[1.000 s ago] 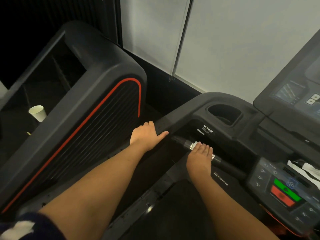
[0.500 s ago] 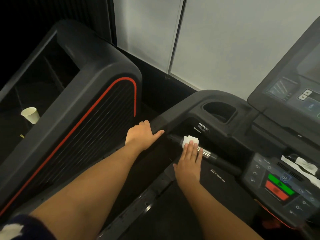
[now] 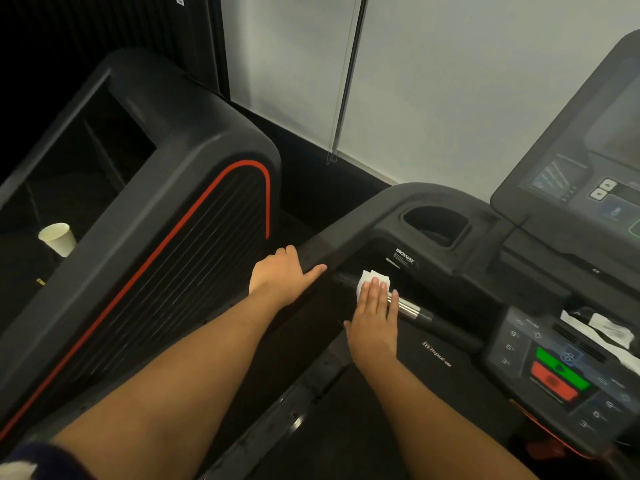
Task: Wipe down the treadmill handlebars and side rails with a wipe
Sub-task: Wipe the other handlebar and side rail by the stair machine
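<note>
Sliding leftward, the right hand [image 3: 375, 318] has flattened, straight fingers pressing the white wipe [image 3: 371, 277] onto the front handlebar [image 3: 450, 329], holding nothing else. Beyond, the left hand [image 3: 281, 276] curls over the side rail [image 3: 341, 239]. Rails likely remain unwiped.

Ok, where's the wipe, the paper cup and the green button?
wipe [image 3: 370, 280]: head view, on the white part that shows.
paper cup [image 3: 59, 239]: head view, middle of its side wall.
green button [image 3: 558, 367]: head view, middle of its green face.
</note>
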Demonstrator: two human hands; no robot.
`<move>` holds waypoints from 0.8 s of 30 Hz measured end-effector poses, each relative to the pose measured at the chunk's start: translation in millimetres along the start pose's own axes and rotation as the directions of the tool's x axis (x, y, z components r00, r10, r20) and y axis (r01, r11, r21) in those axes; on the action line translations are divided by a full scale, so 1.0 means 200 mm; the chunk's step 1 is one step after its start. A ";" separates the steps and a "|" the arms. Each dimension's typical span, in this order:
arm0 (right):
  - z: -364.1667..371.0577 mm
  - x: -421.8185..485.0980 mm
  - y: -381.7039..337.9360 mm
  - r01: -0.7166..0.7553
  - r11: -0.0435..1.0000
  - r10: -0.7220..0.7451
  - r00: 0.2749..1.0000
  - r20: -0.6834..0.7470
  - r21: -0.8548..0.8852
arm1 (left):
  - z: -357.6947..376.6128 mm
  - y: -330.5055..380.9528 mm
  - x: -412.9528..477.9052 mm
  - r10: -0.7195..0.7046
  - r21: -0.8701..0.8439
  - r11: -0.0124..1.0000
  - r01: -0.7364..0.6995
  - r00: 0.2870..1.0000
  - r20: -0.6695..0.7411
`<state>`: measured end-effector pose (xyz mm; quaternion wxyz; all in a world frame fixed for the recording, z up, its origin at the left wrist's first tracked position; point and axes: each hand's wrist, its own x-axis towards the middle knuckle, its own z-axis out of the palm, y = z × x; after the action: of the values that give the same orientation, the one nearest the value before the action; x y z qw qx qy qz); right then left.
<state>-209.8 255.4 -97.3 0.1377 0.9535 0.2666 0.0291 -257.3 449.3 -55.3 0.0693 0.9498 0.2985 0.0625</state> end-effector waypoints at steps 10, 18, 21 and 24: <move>0.02 0.00 -0.03 -0.006 1.000 0.006 1.000 0.013 0.024 | 0.00 0.01 0.00 0.003 0.006 1.000 -0.003 1.000 -0.005; 0.00 0.02 -0.06 -0.005 0.997 0.004 1.000 0.008 0.082 | 0.00 0.01 0.00 -0.006 0.013 1.000 0.006 1.000 -0.016; 0.03 -0.01 -0.08 0.029 0.998 -0.029 1.000 0.004 0.060 | 0.00 0.01 -0.01 -0.004 0.017 1.000 0.005 1.000 -0.018; -0.02 0.08 -0.06 0.027 0.997 -0.025 0.999 -0.019 0.066 | 0.01 0.01 0.00 0.001 0.020 1.000 -0.001 1.000 -0.013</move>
<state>-201.5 274.5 -97.4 0.1038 0.9537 0.2811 0.0272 -256.8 447.9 -56.4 0.0578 0.9502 0.2990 0.0657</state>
